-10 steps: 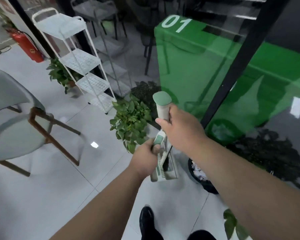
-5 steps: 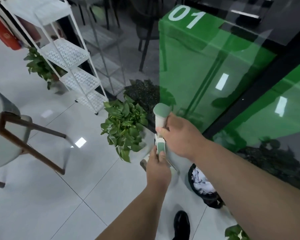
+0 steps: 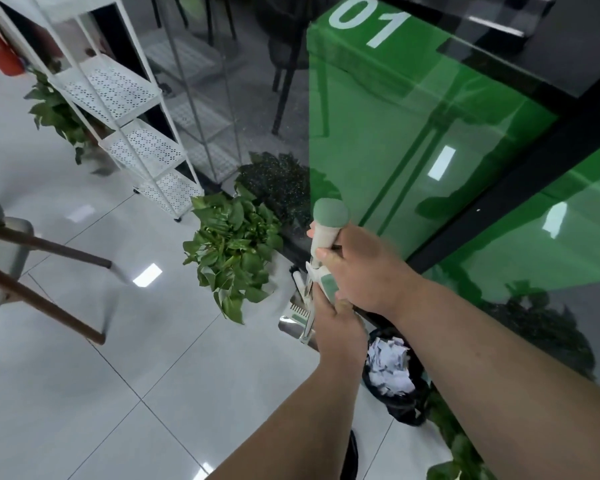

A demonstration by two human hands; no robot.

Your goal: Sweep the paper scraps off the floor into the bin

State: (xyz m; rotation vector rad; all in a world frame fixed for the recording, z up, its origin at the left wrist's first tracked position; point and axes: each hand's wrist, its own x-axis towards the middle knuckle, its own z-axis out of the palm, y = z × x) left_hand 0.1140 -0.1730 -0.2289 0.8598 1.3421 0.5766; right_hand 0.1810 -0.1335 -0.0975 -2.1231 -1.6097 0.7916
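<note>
Just right of the frame's middle, the right hand (image 3: 362, 271) is clenched around the top of the broom handle (image 3: 328, 225), directly under its green cap. The left hand (image 3: 336, 325) sits below it and is closed around the thinner stem of the dustpan (image 3: 298, 311), whose comb teeth show just to the left of that hand. The two stems are held upright and pressed side by side, close to the body. That looks like a way to carry the set, or clip it together, as one piece rather than a sweeping posture. The brush head itself is hidden behind the hands, so whether it touches the floor (image 3: 146, 375) cannot be told. The paper scraps (image 3: 390, 367) lie heaped in the black-bagged bin (image 3: 404, 408), in the lower centre-right of the frame. The bin stands against the foot of the green glass wall (image 3: 395, 140), just below the left hand and near a potted plant (image 3: 234, 252). No loose scraps show on the tiles in view, so the sweeping seems about finished. A white shelf rack (image 3: 132, 98) stands at the upper left and a chair (image 3: 4, 251) at the left edge, both well apart from the bin.
</note>
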